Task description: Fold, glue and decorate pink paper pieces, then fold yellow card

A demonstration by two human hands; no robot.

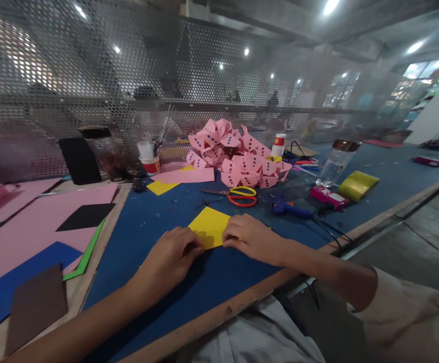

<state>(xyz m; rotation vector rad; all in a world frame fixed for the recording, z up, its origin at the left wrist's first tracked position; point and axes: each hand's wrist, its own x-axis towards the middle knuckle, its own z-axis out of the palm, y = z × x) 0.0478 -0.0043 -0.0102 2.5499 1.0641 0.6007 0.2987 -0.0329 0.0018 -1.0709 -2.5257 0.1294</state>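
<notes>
A piece of yellow paper (210, 222) lies on the blue tabletop with one corner pointing away from me. At its left edge is my left hand (176, 252), fingers curled and pinched on the paper. My right hand (252, 237) is closed on the right edge, its bent fingers covering that corner. Just beyond the paper are scissors (242, 196) with yellow and red handles. To the right of them lies a blue glue gun (293, 208). Behind stands a heap of folded pink paper pieces (223, 143) with dark square marks.
Pink sheets (94, 196) and coloured paper lie on the left board. A clear bottle (333, 164), a magenta tool (329, 197) and a yellow tape roll (359, 185) stand right. A dark jar (108, 156) and paper cup (150, 164) are by the perforated metal screen (91, 75).
</notes>
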